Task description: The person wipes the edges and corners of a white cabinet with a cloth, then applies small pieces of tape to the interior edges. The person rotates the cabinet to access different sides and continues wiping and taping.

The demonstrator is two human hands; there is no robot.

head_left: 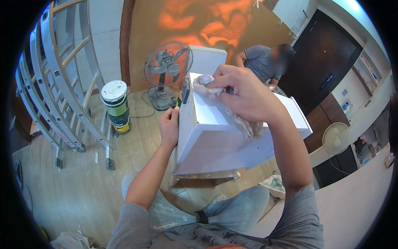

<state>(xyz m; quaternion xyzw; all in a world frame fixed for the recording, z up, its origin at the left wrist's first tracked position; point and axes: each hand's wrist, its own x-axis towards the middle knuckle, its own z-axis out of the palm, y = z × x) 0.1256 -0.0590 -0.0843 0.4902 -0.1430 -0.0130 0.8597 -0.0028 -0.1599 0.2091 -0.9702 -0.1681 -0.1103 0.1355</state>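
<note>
A white box-shaped cabinet stands tilted in front of me, its pale top face turned up. My right hand is closed round a crumpled, stained cloth rag and presses it on that top face near the far left corner. Part of the rag bunches out past my fingertips, and the rest hangs toward the near edge. My left hand is closed against the cabinet's left side, thumb up; its fingertips are partly hidden. Just above it, a small dark metal piece sits on the cabinet's edge.
Aluminium ladders lean at the left, beside a lidded paint bucket. A dusty standing fan is behind the cabinet. Another person in a grey shirt sits beyond it. A second fan and a dark door are at right.
</note>
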